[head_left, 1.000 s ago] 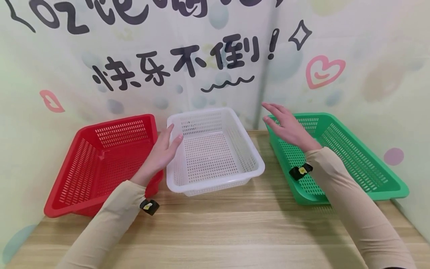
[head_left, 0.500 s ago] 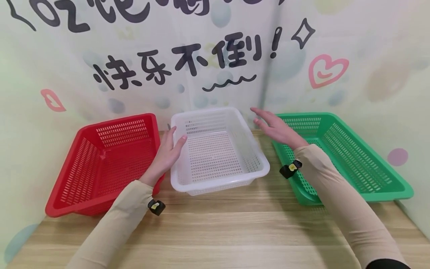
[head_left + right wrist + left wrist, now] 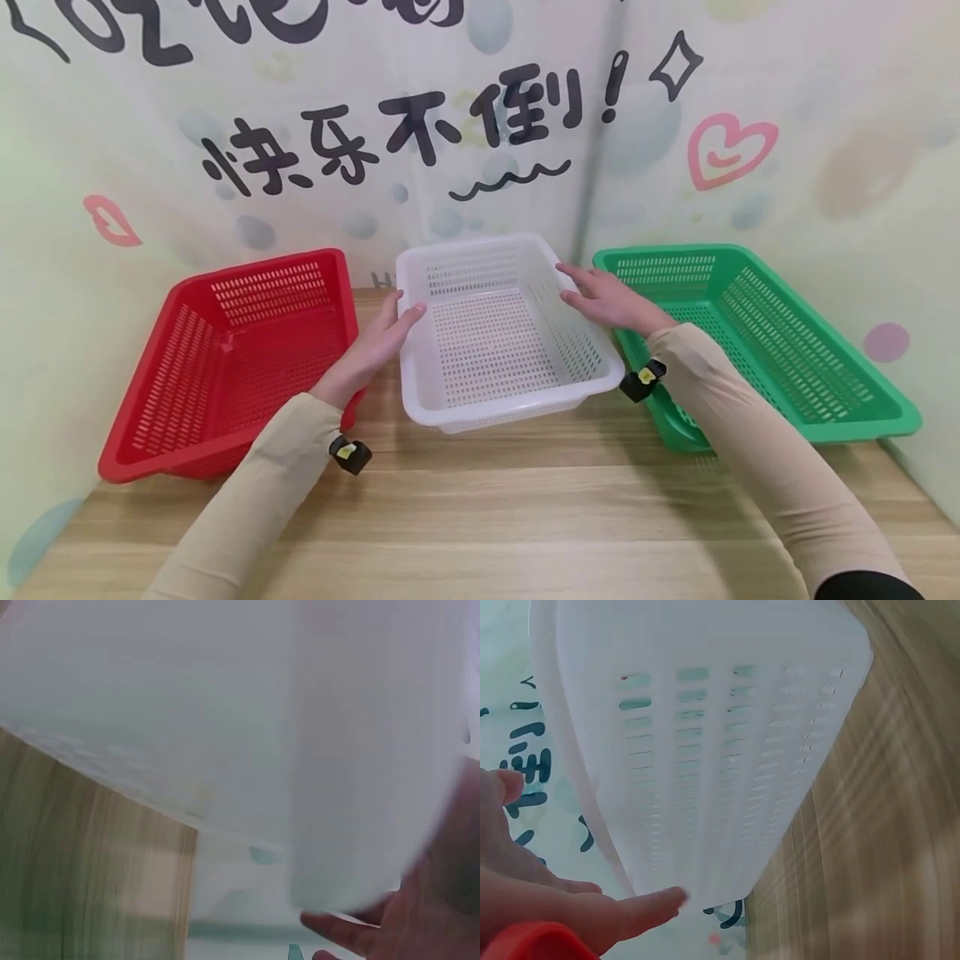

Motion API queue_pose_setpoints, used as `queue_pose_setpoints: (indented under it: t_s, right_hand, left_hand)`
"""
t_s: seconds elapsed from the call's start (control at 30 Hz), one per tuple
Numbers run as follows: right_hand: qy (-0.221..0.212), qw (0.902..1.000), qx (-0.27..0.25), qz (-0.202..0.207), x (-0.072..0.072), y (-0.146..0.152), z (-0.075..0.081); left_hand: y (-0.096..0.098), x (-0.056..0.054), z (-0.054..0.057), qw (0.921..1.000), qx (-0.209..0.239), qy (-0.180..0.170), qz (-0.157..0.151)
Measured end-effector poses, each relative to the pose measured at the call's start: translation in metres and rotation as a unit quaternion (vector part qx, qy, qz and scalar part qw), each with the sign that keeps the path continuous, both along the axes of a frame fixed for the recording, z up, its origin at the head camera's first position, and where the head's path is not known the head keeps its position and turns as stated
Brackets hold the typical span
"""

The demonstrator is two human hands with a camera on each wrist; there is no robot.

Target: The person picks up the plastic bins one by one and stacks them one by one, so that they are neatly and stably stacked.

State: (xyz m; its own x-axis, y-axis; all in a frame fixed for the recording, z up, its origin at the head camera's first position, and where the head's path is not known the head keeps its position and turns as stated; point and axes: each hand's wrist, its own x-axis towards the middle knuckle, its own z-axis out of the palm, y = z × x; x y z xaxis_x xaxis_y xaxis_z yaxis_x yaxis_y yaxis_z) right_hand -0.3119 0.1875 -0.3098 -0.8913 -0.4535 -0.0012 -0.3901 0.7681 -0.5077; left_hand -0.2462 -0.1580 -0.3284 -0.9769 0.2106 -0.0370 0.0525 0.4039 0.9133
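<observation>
A white perforated plastic basket [image 3: 517, 408] stands on the table between a red basket and a green one. My left hand [image 3: 378, 342] is at its left rim, fingers fairly straight and thumb over the edge. In the left wrist view that hand [image 3: 562, 900] lies alongside the basket's slotted outer wall [image 3: 705, 750]. My right hand [image 3: 607, 298] is at the right rim, fingertips over the edge and fingers extended. The white wall [image 3: 225, 712] fills much of the right wrist view and partly hides the right hand [image 3: 420, 915]; firm contact is hard to tell.
To the left sits the red basket [image 3: 112, 454], close behind my left wrist. The green basket [image 3: 862, 429] stands at the right, under my right forearm. A printed cloth [image 3: 337, 225] hangs behind the wood-grain table [image 3: 487, 517].
The white basket has shifted to the right, away from the red one, with my left hand following at its left rim. My right hand has moved left from above the green basket to the white rim.
</observation>
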Motion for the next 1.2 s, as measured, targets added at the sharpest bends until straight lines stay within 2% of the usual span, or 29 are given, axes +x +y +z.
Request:
queue_pose_setpoints:
  t_s: [0.1,0.37,0.6,0.7,0.93,1.1,1.2]
  right_hand:
    - [-0.027,0.9996,0.005,-0.009,0.000,0.004,-0.001]
    - [-0.074,0.9972,-0.001,-0.009,0.000,0.011,0.002]
    - [-0.135,0.9872,-0.084,-0.003,-0.001,0.023,0.008]
    - [-0.146,0.9829,-0.113,-0.003,-0.002,0.029,0.009]
    - [-0.142,0.9792,-0.144,-0.010,-0.001,0.032,0.010]
    - [-0.139,0.9735,-0.180,-0.025,-0.002,0.034,0.010]
    - [-0.134,0.9668,-0.215,-0.031,-0.003,0.035,0.010]
  left_hand:
    - [0.001,-0.002,0.001,0.9998,0.003,-0.014,-0.011]
    - [0.000,-0.003,0.004,0.9991,0.012,-0.038,-0.011]
    - [-0.002,-0.004,0.006,0.9967,0.059,-0.056,0.000]
    - [-0.004,-0.003,0.005,0.9950,0.081,-0.057,0.012]
    - [-0.005,-0.003,0.004,0.9918,0.109,-0.049,0.045]
    - [-0.007,-0.003,0.002,0.9896,0.132,-0.038,0.042]
    - [-0.007,-0.003,0.001,0.9873,0.150,-0.033,0.042]
